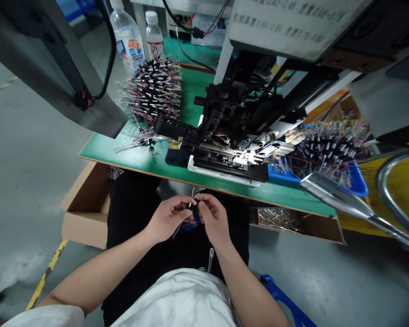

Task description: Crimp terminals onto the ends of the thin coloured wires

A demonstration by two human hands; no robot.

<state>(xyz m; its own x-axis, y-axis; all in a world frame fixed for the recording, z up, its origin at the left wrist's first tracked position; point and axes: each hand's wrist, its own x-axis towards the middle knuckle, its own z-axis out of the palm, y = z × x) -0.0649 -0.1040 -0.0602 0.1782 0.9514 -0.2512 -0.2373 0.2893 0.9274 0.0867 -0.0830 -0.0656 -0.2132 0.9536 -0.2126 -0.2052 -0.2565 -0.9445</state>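
Note:
Over my lap, just in front of the bench edge, both hands meet on a small wire harness (191,205) with a black body, a white sleeve and thin coloured wire ends. My left hand (168,217) pinches its left side between thumb and fingers. On the other side, my right hand (214,215) grips it with thumb and bent fingers. Parts of the harness are hidden behind the fingers. Beyond the hands stands a black crimping machine (221,118), its working area (248,156) brightly lit.
A large pile of wire harnesses (153,91) lies on the green bench (136,152) at left, before two bottles (127,41). More harnesses (327,150) fill a blue tray (361,179) at right. A flexible metal lamp (341,195) juts in. Cardboard boxes (85,227) flank my legs.

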